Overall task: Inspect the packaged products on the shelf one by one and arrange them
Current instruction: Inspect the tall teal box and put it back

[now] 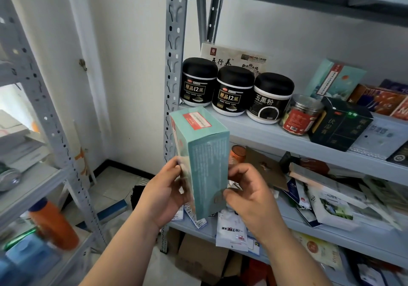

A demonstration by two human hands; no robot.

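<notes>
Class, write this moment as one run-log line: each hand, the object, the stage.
left hand: grips tall teal cardboard box | right hand: pinches its lower edge | box: held on end, off grey metal shelf | stage: inspecting

Your box (207,157) stands upright between your left grip (162,194) and right grip (249,195), before the shelf post (174,64). On the shelf (254,131) behind it three jars (234,90) sit in a row, a carton (234,53) behind them, a fourth jar (302,114) to their right.
</notes>
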